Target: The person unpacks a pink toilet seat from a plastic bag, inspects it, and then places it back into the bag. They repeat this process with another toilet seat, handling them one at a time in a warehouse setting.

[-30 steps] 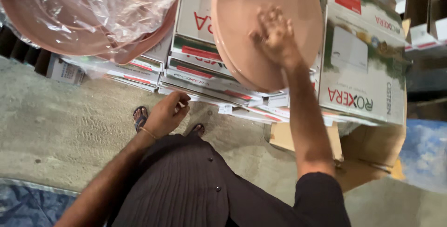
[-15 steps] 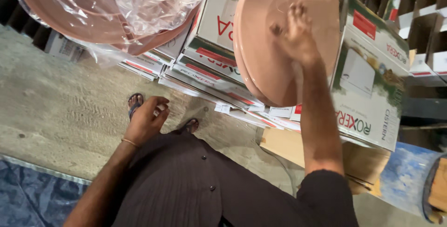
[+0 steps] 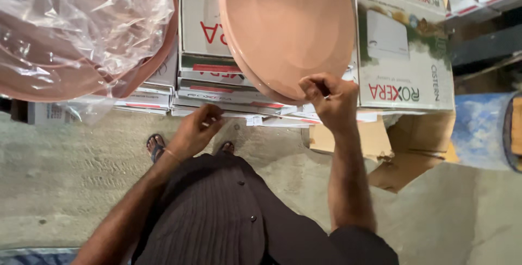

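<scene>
Currently: item 1, peach oval lid (image 3: 288, 31), tilted vs. stacked cartons (image 3: 217, 88); my right hand (image 3: 329, 102), grip pinched shut on its lower rim. Left hand (image 3: 198, 129) loosely curled, holding nothing, near flat boxes. Step, I'd judge: steadying lid. Next needs firm rim hold w/ both hands.

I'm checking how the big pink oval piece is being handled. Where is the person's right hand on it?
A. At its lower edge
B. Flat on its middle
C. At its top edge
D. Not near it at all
A: the right hand is curled at the lower edge of the pink oval piece, which leans tilted against the printed cartons, while the left hand is lower down, apart from it.
</scene>
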